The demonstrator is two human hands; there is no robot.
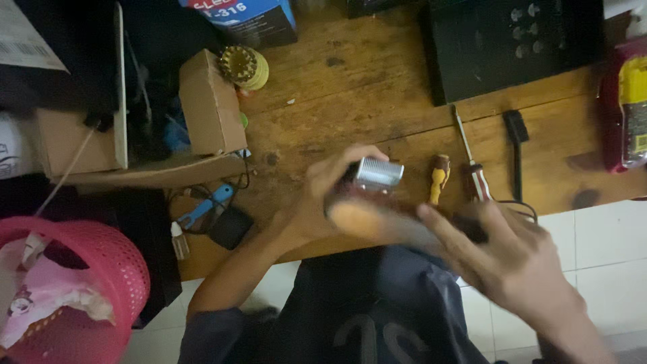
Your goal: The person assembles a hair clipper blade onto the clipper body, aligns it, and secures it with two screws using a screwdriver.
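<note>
My left hand (323, 192) grips a hair clipper (374, 176) with a dark red body and a silver blade head, held just above the front edge of the wooden table (350, 87). My right hand (512, 259) is blurred, fingers spread, close to the clipper's rear end. Whether it touches the clipper I cannot tell. Beside the clipper lie a small yellow-handled screwdriver (439, 178) and a longer red-handled screwdriver (472, 162).
A black brush (517, 145) lies right of the screwdrivers. A black device (505, 40) sits at the back, a red-and-yellow bottle (630, 114) at the right edge. Cardboard boxes (209, 108), a yellow spool (244, 67) and a pink basket (81, 283) are at the left.
</note>
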